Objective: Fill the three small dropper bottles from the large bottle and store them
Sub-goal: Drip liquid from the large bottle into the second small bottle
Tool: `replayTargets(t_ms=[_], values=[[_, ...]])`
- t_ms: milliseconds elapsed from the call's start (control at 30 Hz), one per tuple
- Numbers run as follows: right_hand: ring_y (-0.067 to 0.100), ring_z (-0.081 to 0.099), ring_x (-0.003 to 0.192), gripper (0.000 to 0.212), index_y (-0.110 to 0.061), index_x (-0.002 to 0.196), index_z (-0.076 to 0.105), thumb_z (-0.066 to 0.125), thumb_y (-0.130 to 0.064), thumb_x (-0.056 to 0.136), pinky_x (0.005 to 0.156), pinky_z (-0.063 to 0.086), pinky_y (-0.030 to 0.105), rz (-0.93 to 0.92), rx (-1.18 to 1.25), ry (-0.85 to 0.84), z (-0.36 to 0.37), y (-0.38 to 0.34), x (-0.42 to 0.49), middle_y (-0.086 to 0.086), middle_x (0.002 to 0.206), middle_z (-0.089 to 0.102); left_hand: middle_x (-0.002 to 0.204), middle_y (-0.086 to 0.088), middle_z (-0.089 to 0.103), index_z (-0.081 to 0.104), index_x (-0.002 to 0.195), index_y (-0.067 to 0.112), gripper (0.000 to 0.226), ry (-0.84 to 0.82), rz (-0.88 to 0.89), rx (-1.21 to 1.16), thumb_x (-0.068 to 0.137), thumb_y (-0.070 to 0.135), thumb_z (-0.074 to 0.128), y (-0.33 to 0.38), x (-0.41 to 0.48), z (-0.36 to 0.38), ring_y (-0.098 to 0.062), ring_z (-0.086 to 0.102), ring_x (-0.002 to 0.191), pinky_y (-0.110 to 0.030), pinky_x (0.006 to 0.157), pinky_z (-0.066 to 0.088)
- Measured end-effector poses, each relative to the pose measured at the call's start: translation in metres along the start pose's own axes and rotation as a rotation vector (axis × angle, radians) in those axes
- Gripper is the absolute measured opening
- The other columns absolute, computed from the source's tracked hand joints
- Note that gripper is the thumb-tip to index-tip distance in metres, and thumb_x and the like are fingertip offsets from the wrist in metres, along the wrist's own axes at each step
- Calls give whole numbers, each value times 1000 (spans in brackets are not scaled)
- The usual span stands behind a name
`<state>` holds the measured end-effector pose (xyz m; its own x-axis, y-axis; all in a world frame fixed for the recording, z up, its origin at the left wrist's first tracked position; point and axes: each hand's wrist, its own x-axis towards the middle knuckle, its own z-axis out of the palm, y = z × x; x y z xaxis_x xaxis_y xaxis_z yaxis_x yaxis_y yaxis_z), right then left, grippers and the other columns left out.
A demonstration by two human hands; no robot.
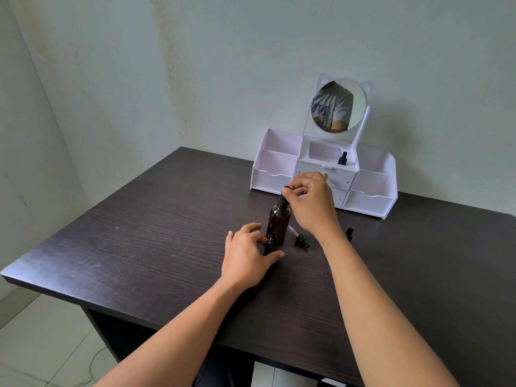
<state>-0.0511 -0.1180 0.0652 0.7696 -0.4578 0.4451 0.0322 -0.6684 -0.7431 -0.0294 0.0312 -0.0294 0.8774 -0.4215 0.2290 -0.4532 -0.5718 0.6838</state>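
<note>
The large amber bottle stands upright at the middle of the dark table. My right hand pinches its black dropper top from above. Right in front of it stands a small open dropper bottle, which my left hand holds between thumb and fingers. A loose dropper cap with a glass pipette lies on the table to the right of the large bottle. A second small capped bottle stands partly hidden behind my right forearm. A third small capped bottle stands in the middle compartment of the white organizer.
The white organizer with a round cat-ear mirror stands at the back of the table, against the wall. It has open compartments left and right and small drawers at the centre. The table's left edge drops to a tiled floor.
</note>
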Motion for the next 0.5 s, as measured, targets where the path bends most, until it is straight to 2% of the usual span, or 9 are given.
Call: replayTargets(t_ms=[100, 233, 367, 500], values=[[3, 64, 79, 4, -19, 89, 70, 74, -17, 88, 77, 52, 18, 10, 12, -4, 0, 0, -1, -4, 114, 55, 148, 12, 43, 71, 98, 29, 37, -4, 0, 1, 76, 59, 75, -1, 1, 0, -11, 38, 137, -46, 121, 10], [2, 62, 78, 5, -18, 86, 70, 72, -14, 89, 72, 47, 11, 2, 0, 0, 1, 0, -1, -3, 113, 55, 148, 12, 44, 71, 96, 30, 35, -1, 3, 1, 76, 59, 75, 0, 2, 1, -11, 38, 136, -46, 122, 11], [3, 64, 79, 3, -18, 90, 71, 73, -16, 88, 76, 51, 16, 2, 14, 1, 2, -1, -1, -3, 115, 56, 148, 12, 44, 71, 97, 30, 36, 0, 5, 3, 76, 59, 75, -1, 1, 1, -11, 38, 137, -46, 122, 10], [1, 62, 78, 4, -19, 87, 70, 72, -16, 89, 74, 50, 13, -1, -6, -1, 1, -3, -2, -1, 115, 57, 148, 12, 43, 71, 98, 30, 36, -4, -10, 9, 76, 58, 75, 1, 1, 1, -13, 36, 138, -48, 122, 13]])
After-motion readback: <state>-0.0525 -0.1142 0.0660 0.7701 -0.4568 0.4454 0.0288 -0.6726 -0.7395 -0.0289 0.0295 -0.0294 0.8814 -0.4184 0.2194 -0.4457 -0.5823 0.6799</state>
